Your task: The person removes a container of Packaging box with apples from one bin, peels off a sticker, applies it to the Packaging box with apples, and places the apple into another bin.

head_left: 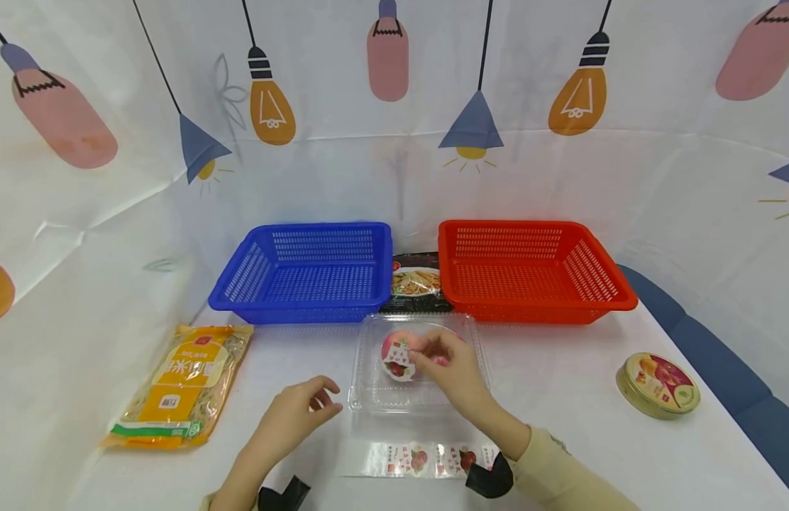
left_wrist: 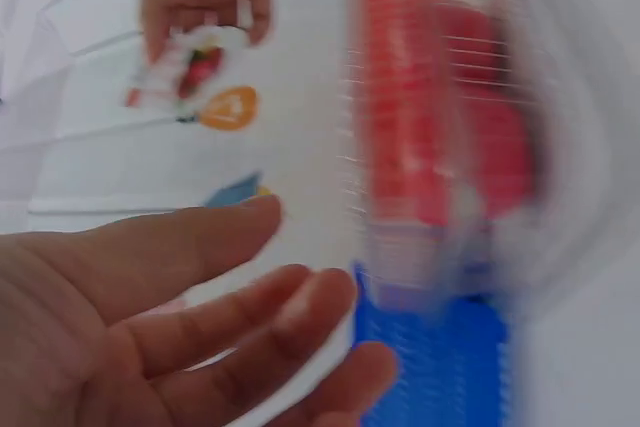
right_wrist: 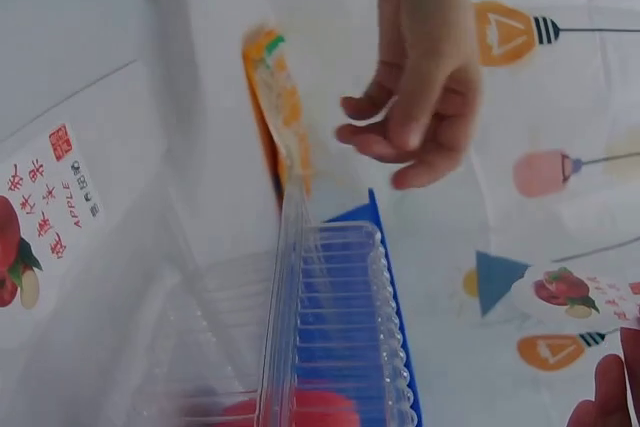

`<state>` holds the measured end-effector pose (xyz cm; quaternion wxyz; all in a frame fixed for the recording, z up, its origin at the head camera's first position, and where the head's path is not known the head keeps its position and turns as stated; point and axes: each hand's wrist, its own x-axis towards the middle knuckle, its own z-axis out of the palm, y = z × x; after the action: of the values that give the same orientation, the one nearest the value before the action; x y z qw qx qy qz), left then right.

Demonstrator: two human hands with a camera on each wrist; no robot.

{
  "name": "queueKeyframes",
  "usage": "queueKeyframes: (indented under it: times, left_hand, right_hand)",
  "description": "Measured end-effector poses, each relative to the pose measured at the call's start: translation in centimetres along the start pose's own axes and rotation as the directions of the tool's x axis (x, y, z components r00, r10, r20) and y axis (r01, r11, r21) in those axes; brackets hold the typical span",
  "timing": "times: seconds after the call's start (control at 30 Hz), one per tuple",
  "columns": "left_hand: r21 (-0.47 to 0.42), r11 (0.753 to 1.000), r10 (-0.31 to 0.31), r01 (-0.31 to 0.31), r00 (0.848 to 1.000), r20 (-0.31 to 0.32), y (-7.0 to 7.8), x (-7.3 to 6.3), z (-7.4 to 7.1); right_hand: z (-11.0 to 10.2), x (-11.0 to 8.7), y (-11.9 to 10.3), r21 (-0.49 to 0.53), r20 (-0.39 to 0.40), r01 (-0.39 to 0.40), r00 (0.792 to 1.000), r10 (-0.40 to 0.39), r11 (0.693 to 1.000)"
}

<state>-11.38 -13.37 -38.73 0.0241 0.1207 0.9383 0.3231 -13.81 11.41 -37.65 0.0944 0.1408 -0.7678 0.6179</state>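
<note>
A clear plastic clamshell box (head_left: 375, 387) lies open at the table's middle with a pink fruit (head_left: 394, 345) in it. My right hand (head_left: 426, 355) reaches into the box and pinches a white apple sticker (head_left: 397, 363) against the fruit. The left wrist view shows that sticker (left_wrist: 185, 67) hanging from the right hand's fingers (left_wrist: 205, 7). My left hand (head_left: 327, 401) hovers just left of the box, fingers loosely curled, holding nothing. A strip of apple stickers (head_left: 426, 458) lies in front of the box.
A blue basket (head_left: 305, 273) and a red basket (head_left: 531, 270) stand behind the box, with a noodle packet (head_left: 416, 282) between them. A yellow food bag (head_left: 180, 383) lies at left. A round tin (head_left: 658, 385) sits at right. Patterned cloth walls surround the table.
</note>
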Motion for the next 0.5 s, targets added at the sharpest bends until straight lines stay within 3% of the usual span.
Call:
queueKeyframes:
  times: [0.13, 0.27, 0.37, 0.5]
  left_hand:
    - [-0.048, 0.987, 0.151, -0.156, 0.985, -0.085, 2.0, 1.6, -0.3]
    - [-0.133, 0.959, 0.245, -0.250, 0.968, -0.056, 3.7, 3.5, 1.0]
    - [-0.225, 0.941, 0.253, -0.251, 0.967, -0.021, 4.4, 4.9, 2.1]
    - [-0.395, 0.905, 0.179, -0.159, 0.984, 0.014, 4.6, 6.4, 3.1]
  right_hand:
    - [-0.3, 0.8, 0.2, 0.045, -0.052, -0.068, 0.996, 0.070, 0.997]
    - [-0.2, 1.1, 0.5, 0.085, -0.086, -0.069, 0.993, 0.076, 0.994]
    - [0.0, 1.1, 0.6, 0.118, -0.096, -0.054, 0.993, 0.066, 0.991]
    - [0.1, 1.1, 0.8, 0.138, -0.115, -0.034, 0.992, 0.050, 0.990]
